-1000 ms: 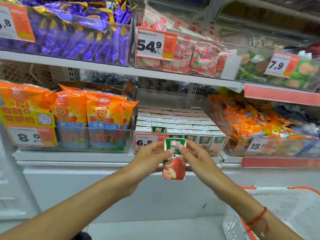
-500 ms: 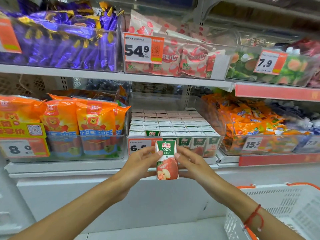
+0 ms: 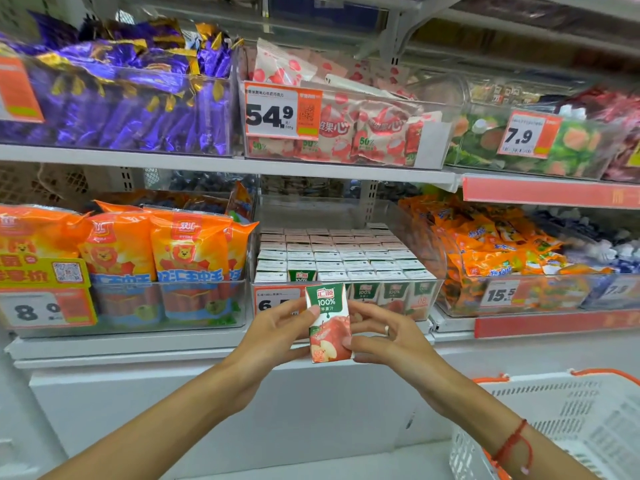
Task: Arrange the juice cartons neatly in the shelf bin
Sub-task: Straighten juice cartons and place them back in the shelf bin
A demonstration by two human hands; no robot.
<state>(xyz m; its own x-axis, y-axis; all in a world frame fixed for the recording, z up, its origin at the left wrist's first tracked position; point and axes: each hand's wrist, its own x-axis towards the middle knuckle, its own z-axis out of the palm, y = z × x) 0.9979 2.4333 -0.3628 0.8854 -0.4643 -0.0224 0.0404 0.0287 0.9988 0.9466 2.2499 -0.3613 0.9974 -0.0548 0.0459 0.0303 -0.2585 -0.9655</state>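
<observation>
A small apple juice carton, green on top with red apples below, is upright in front of the shelf, just below the bin's front. My left hand holds its left side and my right hand pinches its right edge. Behind it, the clear shelf bin holds several rows of the same cartons, packed upright with white tops showing. One carton in the second row shows its green face where the front row has a gap.
Orange sausage packs fill the bin to the left, orange snack bags the bin to the right. An upper shelf carries purple, pink and green packs. A white basket with orange handles sits at the lower right.
Both hands have kept hold of the carton. It now leans slightly to the left, and the view has shifted a little to the left.
</observation>
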